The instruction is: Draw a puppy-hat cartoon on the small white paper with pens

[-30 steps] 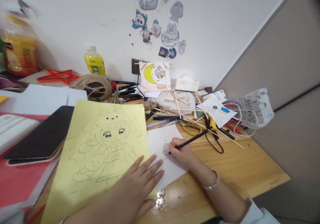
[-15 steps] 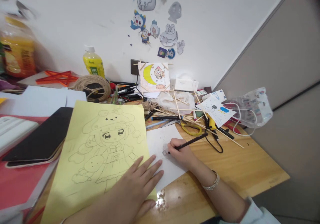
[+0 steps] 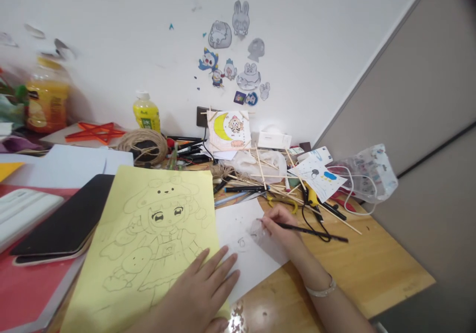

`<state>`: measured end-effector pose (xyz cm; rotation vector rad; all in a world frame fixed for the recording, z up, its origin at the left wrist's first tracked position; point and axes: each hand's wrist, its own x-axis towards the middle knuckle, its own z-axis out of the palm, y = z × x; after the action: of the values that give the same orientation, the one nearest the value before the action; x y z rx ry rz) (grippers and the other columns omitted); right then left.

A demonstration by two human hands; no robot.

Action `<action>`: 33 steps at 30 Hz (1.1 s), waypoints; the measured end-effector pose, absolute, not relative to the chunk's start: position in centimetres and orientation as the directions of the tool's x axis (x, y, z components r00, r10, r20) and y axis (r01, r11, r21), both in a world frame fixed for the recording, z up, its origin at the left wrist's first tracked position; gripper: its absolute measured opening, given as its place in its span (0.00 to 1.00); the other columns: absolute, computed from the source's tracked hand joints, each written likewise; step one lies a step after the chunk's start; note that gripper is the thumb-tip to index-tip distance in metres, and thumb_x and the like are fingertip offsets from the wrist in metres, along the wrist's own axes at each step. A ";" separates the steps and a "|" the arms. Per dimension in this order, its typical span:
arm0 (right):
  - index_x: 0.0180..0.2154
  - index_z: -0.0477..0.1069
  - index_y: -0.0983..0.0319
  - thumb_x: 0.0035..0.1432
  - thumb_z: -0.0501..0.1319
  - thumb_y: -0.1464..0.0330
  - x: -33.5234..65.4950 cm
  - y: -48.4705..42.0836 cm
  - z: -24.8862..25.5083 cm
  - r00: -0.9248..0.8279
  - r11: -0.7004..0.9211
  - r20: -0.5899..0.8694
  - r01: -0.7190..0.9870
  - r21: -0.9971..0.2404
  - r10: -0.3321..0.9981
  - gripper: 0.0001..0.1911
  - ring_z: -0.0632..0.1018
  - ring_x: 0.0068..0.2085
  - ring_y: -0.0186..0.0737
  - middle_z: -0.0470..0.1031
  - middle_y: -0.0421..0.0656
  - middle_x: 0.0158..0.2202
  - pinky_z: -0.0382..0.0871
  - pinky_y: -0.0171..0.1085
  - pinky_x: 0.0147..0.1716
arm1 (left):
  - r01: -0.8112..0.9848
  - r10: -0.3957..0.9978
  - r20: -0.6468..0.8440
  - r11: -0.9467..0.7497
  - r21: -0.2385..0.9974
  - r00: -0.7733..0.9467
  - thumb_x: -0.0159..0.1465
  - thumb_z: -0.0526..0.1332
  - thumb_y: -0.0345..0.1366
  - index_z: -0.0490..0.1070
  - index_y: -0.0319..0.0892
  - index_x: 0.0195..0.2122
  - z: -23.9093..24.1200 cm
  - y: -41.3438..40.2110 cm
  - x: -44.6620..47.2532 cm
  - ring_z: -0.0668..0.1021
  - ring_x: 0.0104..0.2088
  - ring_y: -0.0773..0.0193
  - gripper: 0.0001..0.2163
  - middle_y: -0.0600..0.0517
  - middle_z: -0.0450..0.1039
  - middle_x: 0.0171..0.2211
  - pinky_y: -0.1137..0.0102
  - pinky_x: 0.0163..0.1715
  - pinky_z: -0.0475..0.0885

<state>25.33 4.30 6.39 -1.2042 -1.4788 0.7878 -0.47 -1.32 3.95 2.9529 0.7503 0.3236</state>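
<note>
Left hand [image 3: 208,283]: fingers spread, palm down, grasping nothing. Lies across the lower part of a large yellow paper sheet with a line-drawn figure in a hat and dress [image 3: 111,293], hiding the drawing's bottom; fingertips reach onto the smaller white paper sheet [image 3: 266,266] just beside it.

Right hand [image 3: 282,229]: clenched around a long, thin black pencil [image 3: 320,234], its tip over the upper right of the white sheet; contact with the paper cannot be made out. A few faint marks and a small rounded outline on that sheet. The pencil's rear end points right, crossing in view a looped black cord [image 3: 305,224] on the light wooden tabletop [image 3: 364,283].

Clutter crowds the white sheet's far edge: black marker with blue band [image 3: 245,189], yellow ring-shaped handle [image 3: 295,207] partly behind the right hand, pale thin wooden sticks [image 3: 261,169] lying crisscross. To the right, a white card with a blue cloud drawing [image 3: 327,187] and a clear printed plastic bag [image 3: 375,174]. Free room on that side begins nearer the forearm.

Left of the yellow sheet: flat black slab-shaped device [image 3: 67,219], its edge close to the paper, and a white ridged box [image 3: 28,209]. Behind: coil of brown twine [image 3: 124,143], orange-red star frame [image 3: 94,134], yellow-filled bottle with white cap [image 3: 147,115].
</note>
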 end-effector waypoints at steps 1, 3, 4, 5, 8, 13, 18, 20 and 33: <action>0.21 0.63 0.59 0.53 0.62 0.60 25.2 4.2 6.2 -0.005 0.256 0.268 0.319 -0.913 0.963 0.15 0.67 0.21 0.34 0.68 0.37 0.20 0.61 0.34 0.22 | 0.462 0.477 0.189 -0.879 0.123 0.858 0.64 0.62 0.39 0.57 0.44 0.65 3.9 -1.3 -0.5 0.57 0.65 0.45 0.29 0.45 0.53 0.66 0.50 0.62 0.54; 0.17 0.59 0.58 0.54 0.61 0.61 24.9 4.0 5.8 -0.064 0.244 0.240 0.426 -0.871 0.969 0.18 0.65 0.20 0.34 0.64 0.36 0.16 0.58 0.34 0.21 | 0.457 0.473 0.184 -0.881 0.122 0.862 0.63 0.63 0.39 0.57 0.44 0.65 4.1 -1.3 -0.5 0.57 0.65 0.46 0.29 0.45 0.54 0.66 0.50 0.62 0.55; 0.16 0.57 0.58 0.54 0.60 0.62 24.8 4.0 5.6 -0.086 0.258 0.247 0.481 -0.838 0.965 0.19 0.64 0.20 0.34 0.62 0.36 0.16 0.57 0.34 0.21 | 0.458 0.473 0.175 -0.880 0.121 0.863 0.63 0.63 0.38 0.57 0.45 0.65 4.3 -1.4 -0.5 0.57 0.65 0.46 0.29 0.45 0.54 0.66 0.50 0.61 0.55; 0.15 0.55 0.58 0.54 0.59 0.63 24.7 4.0 5.4 -0.103 0.273 0.258 0.530 -0.803 0.961 0.20 0.63 0.20 0.33 0.60 0.35 0.15 0.55 0.34 0.21 | 0.467 0.482 0.166 -0.876 0.121 0.860 0.63 0.63 0.38 0.57 0.45 0.65 4.5 -1.4 -0.5 0.57 0.65 0.46 0.29 0.45 0.54 0.66 0.50 0.61 0.55; 0.15 0.50 0.58 0.53 0.57 0.64 24.7 4.2 4.9 -0.128 0.293 0.276 0.626 -0.722 0.953 0.20 0.59 0.19 0.32 0.55 0.34 0.15 0.50 0.34 0.20 | 0.483 0.499 0.159 -0.866 0.130 0.852 0.63 0.63 0.36 0.58 0.45 0.64 5.0 -1.5 -0.5 0.56 0.65 0.46 0.29 0.44 0.53 0.66 0.49 0.61 0.55; 0.16 0.49 0.58 0.54 0.55 0.65 25.0 4.4 4.5 -0.166 0.322 0.287 0.663 -0.676 0.943 0.20 0.57 0.20 0.32 0.53 0.34 0.15 0.50 0.34 0.20 | 0.462 0.484 0.161 -0.873 0.156 0.860 0.64 0.61 0.36 0.58 0.45 0.64 4.9 -1.5 -0.6 0.55 0.65 0.46 0.28 0.43 0.51 0.67 0.49 0.62 0.54; 0.16 0.50 0.58 0.54 0.56 0.65 24.9 4.4 4.5 -0.186 0.330 0.280 0.667 -0.668 0.942 0.20 0.58 0.19 0.32 0.54 0.34 0.15 0.49 0.33 0.20 | 0.456 0.477 0.185 -0.878 0.148 0.859 0.64 0.61 0.37 0.58 0.44 0.64 4.2 -1.3 -0.7 0.56 0.65 0.45 0.28 0.42 0.53 0.66 0.49 0.61 0.53; 0.16 0.51 0.58 0.54 0.56 0.65 24.9 4.3 4.6 -0.192 0.324 0.265 0.657 -0.680 0.945 0.19 0.59 0.20 0.32 0.56 0.34 0.15 0.50 0.34 0.20 | 0.449 0.470 0.179 -0.881 0.150 0.864 0.63 0.61 0.36 0.57 0.43 0.64 4.1 -1.3 -0.6 0.54 0.66 0.45 0.28 0.42 0.52 0.66 0.48 0.61 0.53; 0.16 0.53 0.58 0.53 0.54 0.65 24.7 4.1 5.1 -0.163 0.273 0.219 0.607 -0.747 0.962 0.17 0.62 0.20 0.33 0.59 0.35 0.15 0.54 0.34 0.22 | 0.460 0.474 0.131 -0.879 0.124 0.871 0.64 0.61 0.36 0.58 0.43 0.64 5.1 -1.4 -0.4 0.55 0.65 0.43 0.28 0.40 0.53 0.66 0.47 0.60 0.56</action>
<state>24.68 4.13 5.12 -1.4164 -1.8631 0.6641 -0.42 -1.39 5.08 2.9523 0.7390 0.2404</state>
